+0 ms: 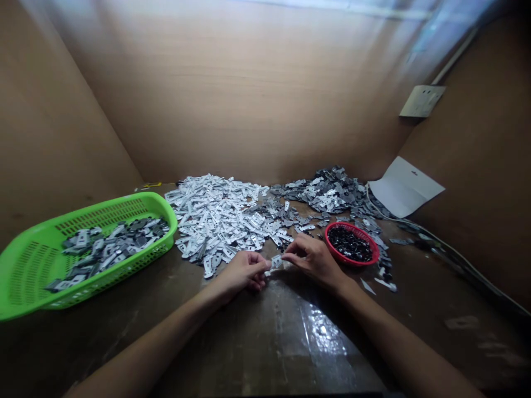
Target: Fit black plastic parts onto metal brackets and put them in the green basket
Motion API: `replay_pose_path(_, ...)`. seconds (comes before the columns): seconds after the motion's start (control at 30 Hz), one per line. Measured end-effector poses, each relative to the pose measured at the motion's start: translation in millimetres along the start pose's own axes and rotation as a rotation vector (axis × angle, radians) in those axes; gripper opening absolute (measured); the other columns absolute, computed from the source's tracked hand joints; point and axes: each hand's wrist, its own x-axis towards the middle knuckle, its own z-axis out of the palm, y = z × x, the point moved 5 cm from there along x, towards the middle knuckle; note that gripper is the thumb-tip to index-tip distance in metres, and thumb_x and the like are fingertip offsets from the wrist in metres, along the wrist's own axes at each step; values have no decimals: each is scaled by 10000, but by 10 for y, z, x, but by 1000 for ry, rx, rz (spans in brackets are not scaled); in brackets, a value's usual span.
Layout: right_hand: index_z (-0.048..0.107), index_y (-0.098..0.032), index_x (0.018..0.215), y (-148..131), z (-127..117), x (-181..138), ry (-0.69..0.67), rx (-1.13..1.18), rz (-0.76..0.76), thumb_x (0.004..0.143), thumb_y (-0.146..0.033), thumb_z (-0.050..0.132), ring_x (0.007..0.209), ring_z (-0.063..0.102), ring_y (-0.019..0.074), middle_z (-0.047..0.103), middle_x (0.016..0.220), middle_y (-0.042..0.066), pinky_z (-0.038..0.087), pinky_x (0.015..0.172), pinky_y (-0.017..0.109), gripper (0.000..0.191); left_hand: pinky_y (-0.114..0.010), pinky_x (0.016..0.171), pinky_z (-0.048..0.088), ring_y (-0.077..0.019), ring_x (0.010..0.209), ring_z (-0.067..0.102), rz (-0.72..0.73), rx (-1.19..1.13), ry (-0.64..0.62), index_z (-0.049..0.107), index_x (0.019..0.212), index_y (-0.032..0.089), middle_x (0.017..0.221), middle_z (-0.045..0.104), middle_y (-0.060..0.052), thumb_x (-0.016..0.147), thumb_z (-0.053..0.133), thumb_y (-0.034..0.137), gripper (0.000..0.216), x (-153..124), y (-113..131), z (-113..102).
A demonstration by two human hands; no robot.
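In the middle of the table, my left hand (245, 271) pinches a small silvery metal plate (275, 262) between thumb and fingers. My right hand (312, 258) is at the plate's other end, its thumb and fingertips pinched together; what lies between those tips is too small to make out. Just beyond my hands spreads a heap of pale, slotted metal plates (219, 213). A pile of darker grey metal pieces (332, 190) lies farther back on the right. Close to my right hand stands a red round basket (375, 255) holding small black parts (350, 243).
A long green plastic basket (29, 265) with metal pieces in it stands on the left. White card (404, 188) leans at the right wall near a cable (448, 249). A socket box (422, 101) is mounted above. Wooden panels (249, 110) enclose the table.
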Motion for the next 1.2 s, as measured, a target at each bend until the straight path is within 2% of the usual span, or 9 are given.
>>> replay_pose_path(0.13, 590, -175, 796, 30, 24, 0, -31, -14, -13, 802, -454, 529, 721, 470, 44, 554, 812, 1, 328, 648, 172, 286, -191, 482, 426, -118, 542, 556, 20, 16, -19, 517, 766, 102, 614, 543, -35, 721, 603, 504, 414, -5, 5, 19)
replay_pose_path(0.27, 595, -186, 810, 15, 57, -17, -99, -46, -47, 809, -423, 532, 724, 465, 40, 551, 835, -3, 319, 635, 159, 244, -186, 491, 426, -112, 544, 558, 12, -18, 25, 511, 770, 100, 628, 554, -43, 731, 602, 479, 391, 3, -16, 1)
replay_pose_path(0.57, 598, -184, 835, -54, 64, -26, -116, -118, -88, 820, -404, 519, 742, 465, 47, 547, 851, 9, 320, 636, 155, 234, -165, 495, 406, -75, 514, 529, 22, -88, 34, 503, 757, 110, 642, 559, -33, 741, 602, 439, 344, 2, -17, -27)
replay_pose_path(0.8, 605, -147, 807, -43, 13, -7, -72, 4, -33, 812, -373, 534, 730, 482, 53, 554, 827, 31, 351, 647, 166, 237, -174, 488, 414, -88, 520, 538, 16, -50, 43, 523, 768, 105, 624, 550, -32, 733, 604, 450, 355, 7, -16, -36)
replay_pose_path(0.9, 600, -153, 865, -13, 12, 2, -58, 50, 4, 809, -355, 538, 718, 484, 51, 556, 837, 27, 363, 644, 166, 218, -185, 491, 424, -109, 546, 559, 10, -16, 25, 527, 772, 103, 629, 555, -37, 727, 607, 455, 364, 9, -27, -25)
replay_pose_path(1.07, 628, -219, 925, -19, 46, -8, -125, 27, -42, 844, -338, 493, 779, 501, 46, 555, 893, 11, 374, 697, 166, 198, -195, 492, 432, -118, 546, 562, 26, 12, -13, 529, 777, 100, 625, 556, -42, 721, 609, 467, 379, -9, -9, 5)
replay_pose_path(1.2, 627, -222, 930, -22, 53, -13, -150, 0, -49, 852, -339, 480, 794, 501, 50, 552, 902, 11, 373, 708, 170, 203, -198, 495, 436, -121, 549, 563, 28, 35, -20, 523, 776, 102, 624, 557, -44, 719, 604, 482, 393, -26, 7, 11)
